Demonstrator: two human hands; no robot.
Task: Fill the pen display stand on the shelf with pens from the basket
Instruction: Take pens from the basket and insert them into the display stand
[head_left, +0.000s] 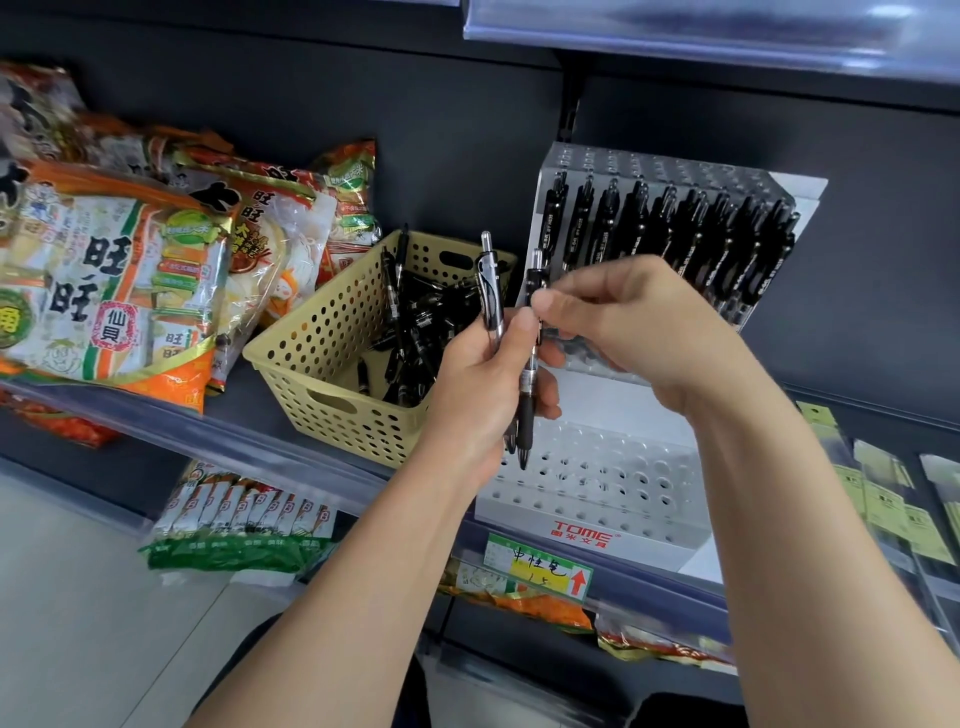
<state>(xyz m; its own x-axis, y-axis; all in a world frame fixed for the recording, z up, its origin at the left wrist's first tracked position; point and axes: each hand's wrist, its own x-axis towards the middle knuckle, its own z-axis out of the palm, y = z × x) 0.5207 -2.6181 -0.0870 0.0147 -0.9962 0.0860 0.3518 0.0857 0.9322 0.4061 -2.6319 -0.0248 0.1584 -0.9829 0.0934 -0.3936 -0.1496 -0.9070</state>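
Dark shop shelf (236, 379): white perforated plastic pen stand (597, 467) centre right, upper rows full. Left hand (483, 384) grips black clear-barrelled pens (491, 296); right hand (639, 322) pinches one.

Light is bright and even, seems to come from overhead. The white pen display stand (649, 540) is almost washed out on its front. Above the stand, the clear price rail (727, 36) catches bluish glare and looks smeared. Left of the stand, the snack bags (130, 260) have glossy hotspots. Behind the stand, the back panel (467, 130) is flat dark. In front of it, the left hand (467, 395) and right hand (639, 332) gripping pens (491, 296) are sharp, shadows soft. Below the stand it's murky, and the shelf edge (234, 431) left of it bows slightly from the wide lens.
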